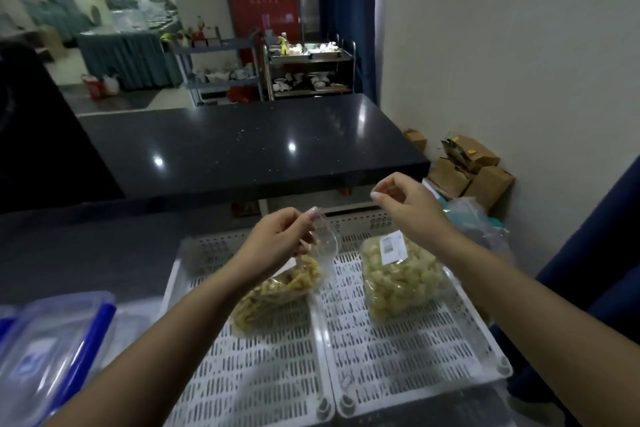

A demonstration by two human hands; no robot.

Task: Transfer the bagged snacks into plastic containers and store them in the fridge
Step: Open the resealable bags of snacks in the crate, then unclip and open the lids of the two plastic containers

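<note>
A clear bag of yellow strip-shaped snacks (270, 295) lies on a white perforated tray (398, 357). My left hand (277, 243) pinches the bag's open top and lifts it. My right hand (405, 201) hovers above and to the right of it, fingers curled with thumb and forefinger pinched together; whether they hold anything I cannot tell. A second clear bag of pale round snacks (401, 277), with a white label, rests on the tray's right half. Clear plastic containers with blue-edged lids (52, 350) stand at the lower left on the grey counter.
A dark stone counter (242, 146) runs behind the tray. Cardboard boxes (467, 170) and crumpled plastic bags (474, 222) sit at the right by the wall. Trolleys with dishes (304, 69) stand farther back.
</note>
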